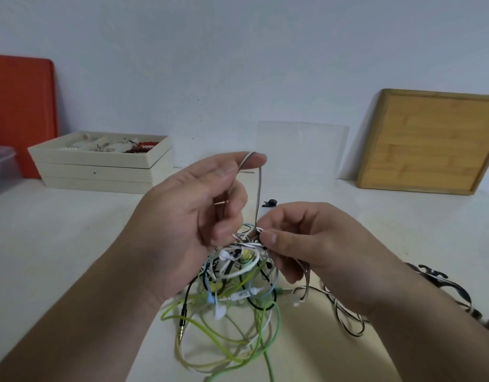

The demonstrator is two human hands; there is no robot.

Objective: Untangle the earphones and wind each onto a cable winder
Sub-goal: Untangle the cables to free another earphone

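The untangling is in hand and looks early: the tangle point(237, 274) of white, green, blue and black earphone cords hangs in a knot between both hands, just above the desk point(58, 244), with green loops trailing down toward the near edge. The left hand point(193, 216) is raised, its forefinger and thumb pinching a striped cord point(258, 194) that runs taut down into the knot. The right hand point(306, 244) pinches the knot's top where that cord enters. More striped cord lies on the desk under the right wrist. No winder can be made out for certain. The next move probably calls for easing this one cord out through the loops while the right hand steadies the knot, gently, since a hard pull would likely tighten it.
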